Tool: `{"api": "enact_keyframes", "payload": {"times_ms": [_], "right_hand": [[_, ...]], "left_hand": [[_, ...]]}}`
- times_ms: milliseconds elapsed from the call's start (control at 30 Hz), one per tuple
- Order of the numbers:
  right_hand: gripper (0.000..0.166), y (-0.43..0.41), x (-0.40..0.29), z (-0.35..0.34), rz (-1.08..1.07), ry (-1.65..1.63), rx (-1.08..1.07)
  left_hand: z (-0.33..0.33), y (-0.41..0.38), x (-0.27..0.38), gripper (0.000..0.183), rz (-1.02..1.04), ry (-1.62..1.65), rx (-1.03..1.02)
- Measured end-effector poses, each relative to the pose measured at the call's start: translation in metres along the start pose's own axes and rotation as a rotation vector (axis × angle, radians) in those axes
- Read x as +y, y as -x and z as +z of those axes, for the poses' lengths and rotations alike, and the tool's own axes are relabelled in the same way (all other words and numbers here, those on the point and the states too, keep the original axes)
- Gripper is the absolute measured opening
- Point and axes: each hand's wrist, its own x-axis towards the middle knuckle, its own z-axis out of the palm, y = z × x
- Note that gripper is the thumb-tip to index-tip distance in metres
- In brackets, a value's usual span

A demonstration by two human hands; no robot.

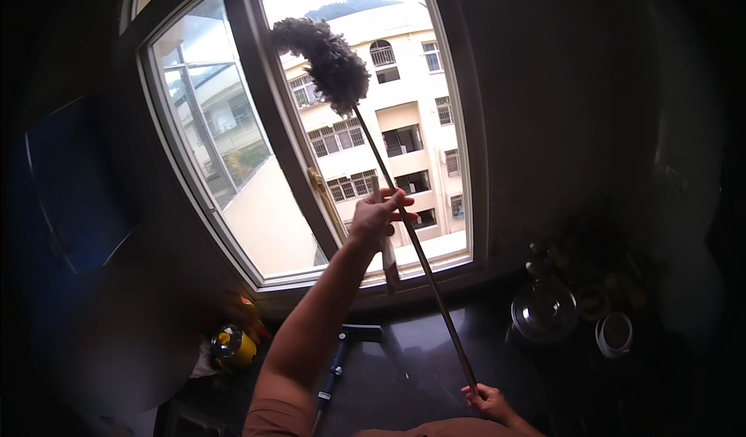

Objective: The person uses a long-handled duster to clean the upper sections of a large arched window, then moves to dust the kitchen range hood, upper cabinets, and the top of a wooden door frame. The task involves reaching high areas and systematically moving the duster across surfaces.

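A long thin pole (428, 273) slants up across the window, with a fluffy dark duster head (326, 66) bent over at its top. The duster's tip reaches the frame post between the two panes. My left hand (379, 212), raised before the window, has its fingers around the middle of the pole; a light, blurred bar (387, 256) also shows at this hand, and how it is held is unclear. Near the lower right, my right hand (486, 401) grips the pole's lower end.
Below the window (256, 279) runs a dark glossy countertop (408, 373). A squeegee with a blue handle (333, 373) lies on it. A yellow container (236, 349) stands at left, a glass lidded vessel (543, 311) and a white-rimmed cup (615, 335) at right.
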Motion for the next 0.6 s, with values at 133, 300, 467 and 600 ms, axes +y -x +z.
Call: {"api": "enact_keyframes", "payload": {"times_ms": [133, 300, 467, 600], "right_hand": [[0.025, 0.018, 0.005, 0.007, -0.257, 0.112, 0.323], [0.016, 0.035, 0.029, -0.012, -0.151, 0.206, 0.275], [0.015, 0.035, 0.050, 0.003, 0.420, -1.014, 0.404], [0.013, 0.034, 0.060, -0.002, 0.286, -0.583, 0.205]], "left_hand": [[0.002, -0.015, 0.011, 0.039, 0.049, -0.003, -0.076], [-0.012, -0.052, 0.056, 0.042, 0.253, -0.002, 0.107], [-0.051, -0.094, 0.055, 0.026, 0.229, -0.008, -0.039], [-0.014, -0.096, 0.073, 0.028, 0.092, -0.027, 0.219]]}}
